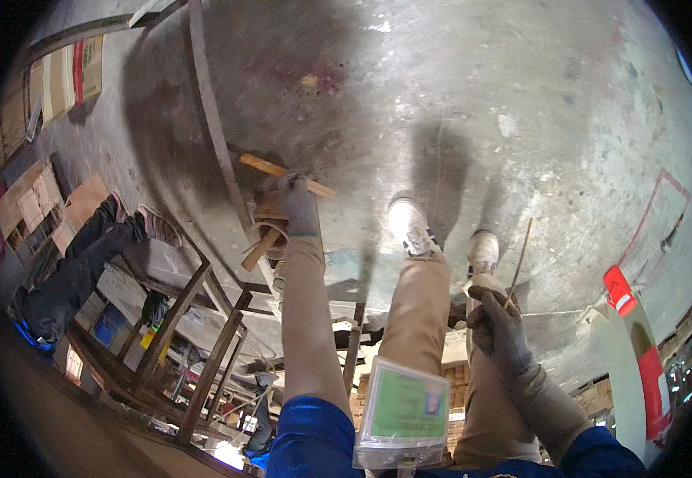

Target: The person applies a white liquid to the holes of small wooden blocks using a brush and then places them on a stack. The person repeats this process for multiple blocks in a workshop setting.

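My left hand (301, 213), in a grey glove, reaches down at left of centre and is closed around a light brown wooden strip (265, 165), whose two ends stick out on either side. Just below the hand are a pale ring-shaped piece (271, 230) and another short wooden piece (260, 248); whether they are joined to the strip I cannot tell. My right hand (499, 328), also gloved in grey, is closed in front of my right leg. A long thin brown stick (520, 263) rises from its fingers.
At left stands another person in dark trousers (83, 259). Dark wooden frames (202, 350) fill the lower left, with cartons (71, 76) at the upper left. A pale post with a red band (649, 382) is at right. An identity badge (404, 410) hangs before me.
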`<state>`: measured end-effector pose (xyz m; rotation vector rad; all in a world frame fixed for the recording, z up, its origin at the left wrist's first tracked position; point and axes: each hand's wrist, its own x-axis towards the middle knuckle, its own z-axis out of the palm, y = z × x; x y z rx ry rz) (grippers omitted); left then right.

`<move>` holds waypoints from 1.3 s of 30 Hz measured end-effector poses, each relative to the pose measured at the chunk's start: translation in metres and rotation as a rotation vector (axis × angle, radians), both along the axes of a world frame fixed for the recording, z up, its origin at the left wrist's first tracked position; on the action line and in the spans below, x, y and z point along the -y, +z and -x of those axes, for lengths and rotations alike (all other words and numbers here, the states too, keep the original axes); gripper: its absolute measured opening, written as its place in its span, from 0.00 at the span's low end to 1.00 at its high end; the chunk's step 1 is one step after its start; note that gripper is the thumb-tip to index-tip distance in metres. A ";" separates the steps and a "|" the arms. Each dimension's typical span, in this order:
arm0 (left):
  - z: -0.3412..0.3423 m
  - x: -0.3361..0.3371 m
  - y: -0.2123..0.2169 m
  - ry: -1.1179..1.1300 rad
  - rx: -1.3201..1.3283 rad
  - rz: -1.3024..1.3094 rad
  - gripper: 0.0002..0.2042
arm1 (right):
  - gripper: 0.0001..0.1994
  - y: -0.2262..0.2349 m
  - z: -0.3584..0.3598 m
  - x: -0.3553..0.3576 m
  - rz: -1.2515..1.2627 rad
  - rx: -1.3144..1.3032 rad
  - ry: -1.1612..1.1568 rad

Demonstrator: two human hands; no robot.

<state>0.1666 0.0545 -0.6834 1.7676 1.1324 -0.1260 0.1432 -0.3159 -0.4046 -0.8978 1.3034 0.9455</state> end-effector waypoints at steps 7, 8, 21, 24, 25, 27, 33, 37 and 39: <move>-0.019 0.202 0.190 -0.089 0.254 0.385 0.10 | 0.15 0.037 0.047 0.044 0.182 0.260 0.248; -0.033 0.229 0.234 -0.055 0.236 0.494 0.10 | 0.15 0.054 0.044 0.049 0.207 0.320 0.203; -0.023 0.296 0.607 -0.303 0.153 0.835 0.14 | 0.16 0.320 0.011 0.134 0.260 0.886 0.112; -0.012 0.289 0.681 -0.281 0.287 0.963 0.19 | 0.16 0.375 0.007 0.141 0.284 1.086 0.203; -0.009 0.283 0.699 -0.278 0.327 0.983 0.20 | 0.15 0.390 0.001 0.140 0.284 1.132 0.235; -0.003 0.267 0.724 -0.284 0.308 0.998 0.22 | 0.14 0.425 -0.012 0.133 0.273 1.208 0.319; 0.015 0.210 0.776 -0.251 0.318 0.873 0.17 | 0.20 0.496 -0.067 0.067 -0.007 1.236 0.206; 0.038 0.167 0.798 -0.088 0.452 0.342 0.10 | 0.22 0.505 -0.109 0.012 -0.164 1.439 0.490; 0.050 0.144 0.794 0.011 0.518 0.283 0.10 | 0.21 0.499 -0.141 -0.017 -0.183 1.639 0.663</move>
